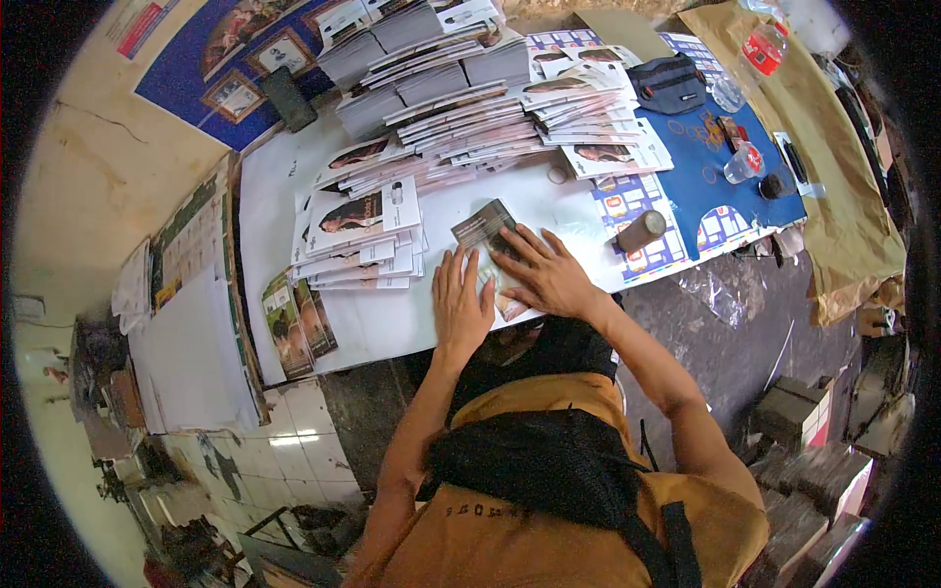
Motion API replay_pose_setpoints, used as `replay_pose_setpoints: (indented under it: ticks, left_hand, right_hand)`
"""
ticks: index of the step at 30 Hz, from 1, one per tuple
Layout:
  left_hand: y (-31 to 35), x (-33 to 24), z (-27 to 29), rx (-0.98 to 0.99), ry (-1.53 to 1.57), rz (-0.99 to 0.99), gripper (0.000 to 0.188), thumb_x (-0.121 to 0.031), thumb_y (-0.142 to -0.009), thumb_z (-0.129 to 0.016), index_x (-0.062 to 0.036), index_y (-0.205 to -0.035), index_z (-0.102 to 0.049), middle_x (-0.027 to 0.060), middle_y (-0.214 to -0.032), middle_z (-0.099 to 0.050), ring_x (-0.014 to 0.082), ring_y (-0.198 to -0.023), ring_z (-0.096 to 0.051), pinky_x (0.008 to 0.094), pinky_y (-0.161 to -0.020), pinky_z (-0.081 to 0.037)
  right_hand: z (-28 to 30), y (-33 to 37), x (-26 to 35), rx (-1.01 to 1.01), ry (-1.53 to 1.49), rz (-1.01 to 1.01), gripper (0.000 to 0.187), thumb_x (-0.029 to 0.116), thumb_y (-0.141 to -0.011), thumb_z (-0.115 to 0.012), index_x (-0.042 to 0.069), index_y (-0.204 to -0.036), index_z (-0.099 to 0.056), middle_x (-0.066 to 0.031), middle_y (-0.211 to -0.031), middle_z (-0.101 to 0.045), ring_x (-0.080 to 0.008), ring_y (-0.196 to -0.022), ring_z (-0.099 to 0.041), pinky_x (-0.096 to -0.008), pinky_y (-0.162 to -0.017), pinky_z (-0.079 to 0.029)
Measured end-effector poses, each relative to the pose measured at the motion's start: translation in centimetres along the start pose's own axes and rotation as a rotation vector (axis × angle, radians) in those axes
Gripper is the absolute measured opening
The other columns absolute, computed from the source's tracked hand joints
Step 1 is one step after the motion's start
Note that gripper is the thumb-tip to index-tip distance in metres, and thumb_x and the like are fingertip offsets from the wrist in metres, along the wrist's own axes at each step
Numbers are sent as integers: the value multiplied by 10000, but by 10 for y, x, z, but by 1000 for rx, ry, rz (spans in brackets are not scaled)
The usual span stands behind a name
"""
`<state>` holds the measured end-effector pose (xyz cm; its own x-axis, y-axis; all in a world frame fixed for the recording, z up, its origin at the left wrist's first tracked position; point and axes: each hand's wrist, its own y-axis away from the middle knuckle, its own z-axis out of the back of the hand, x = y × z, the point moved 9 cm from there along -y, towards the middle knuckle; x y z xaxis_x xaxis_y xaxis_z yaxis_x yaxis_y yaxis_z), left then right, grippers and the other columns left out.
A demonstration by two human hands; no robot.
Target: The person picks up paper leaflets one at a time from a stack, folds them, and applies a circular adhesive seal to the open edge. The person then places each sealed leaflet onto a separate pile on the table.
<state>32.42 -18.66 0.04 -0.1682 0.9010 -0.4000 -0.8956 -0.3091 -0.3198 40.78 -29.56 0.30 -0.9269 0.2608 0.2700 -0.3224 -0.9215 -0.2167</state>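
Note:
A printed leaflet, dark at its far end, lies on the white table top in front of me. My right hand rests flat on it with the fingers spread, covering much of its middle. Palm down at the leaflet's left side is my left hand, its fingers stretched forward. Whether its fingertips touch the paper I cannot tell. To the left of that hand stands a short stack of white booklets with a dark-haired figure on the cover. A brown cylinder stands to the right of my right hand.
Tall booklet piles fill the back of the table. Green and brown leaflets lie at the left front corner. On the blue sheet at right are a dark pouch, rubber bands and a plastic cup. Boxes stand below right.

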Motion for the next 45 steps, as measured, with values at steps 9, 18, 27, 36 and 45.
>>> replay_pose_setpoints:
  ticks: [9,18,27,36,45]
  left_hand:
    - [1,0,0,26,4,9,493,-264,-984,-580,-4,-1397,-515,208,-1507,-420,417,-1410,-375,538,-1175,-290]
    - [1,-1,-2,34,-14,3,494,-279,-998,-557,-5,-1407,-516,205,-1522,-403,417,-1419,-363,534,-1184,-276]
    - [1,-3,-3,46,-40,-13,477,-276,-994,-559,-19,-1394,-528,165,-1492,-440,413,-1417,-359,548,-1175,-283]
    - [1,1,-7,113,-58,21,480,-226,-970,-590,-35,-1402,-505,165,-1492,-429,433,-1419,-343,560,-1165,-283]
    - [0,-7,-9,67,-76,-19,467,-227,-971,-586,-28,-1388,-516,165,-1489,-425,417,-1431,-332,551,-1179,-270]
  right_hand:
    - [1,0,1,3,12,-4,620,518,-982,-513,177,-1498,-471,-121,-1623,-316,-317,-1510,-263,-552,-1189,-253]
    - [0,0,0,1,20,-19,615,516,-985,-503,181,-1499,-467,-122,-1615,-331,-312,-1511,-266,-552,-1189,-253]
    - [2,0,0,-11,21,-4,620,523,-983,-504,177,-1497,-469,-131,-1611,-336,-312,-1508,-269,-541,-1194,-241]
    - [61,36,-15,-451,-267,-91,695,190,-859,-764,46,-1464,-453,-216,-1536,-393,-375,-1401,-407,-489,-1139,-336]
    - [77,131,-124,-763,-478,-718,522,121,-965,-652,18,-1428,-435,-194,-1287,-597,-300,-1200,-580,-403,-1011,-462]
